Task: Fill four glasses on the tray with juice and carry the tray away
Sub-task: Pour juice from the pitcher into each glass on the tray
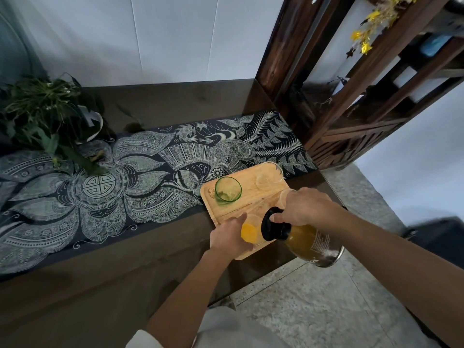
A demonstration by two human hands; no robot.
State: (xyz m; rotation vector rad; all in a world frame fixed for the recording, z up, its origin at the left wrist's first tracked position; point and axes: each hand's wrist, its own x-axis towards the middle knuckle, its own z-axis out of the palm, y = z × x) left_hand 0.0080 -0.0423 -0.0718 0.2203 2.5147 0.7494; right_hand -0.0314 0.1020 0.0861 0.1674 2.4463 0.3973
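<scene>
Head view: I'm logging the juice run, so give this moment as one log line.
step: pouring | right hand: tilts juice jug | left hand: steadies near glass, part-filled | green glass: no juice seen | tray: on table

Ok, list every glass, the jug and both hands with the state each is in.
Near glass: partly filled with juice.
Green glass: upright, empty.
Far clear glass: upright, empty.
Fourth glass: mostly hidden.
Jug: tipped, pouring.
Left hand: steadying near glass.
Right hand: gripping jug.

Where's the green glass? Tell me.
The green glass stands on the wooden tray's far-left part, beside the patterned runner, beyond the left hand and left of a clear glass.
</scene>
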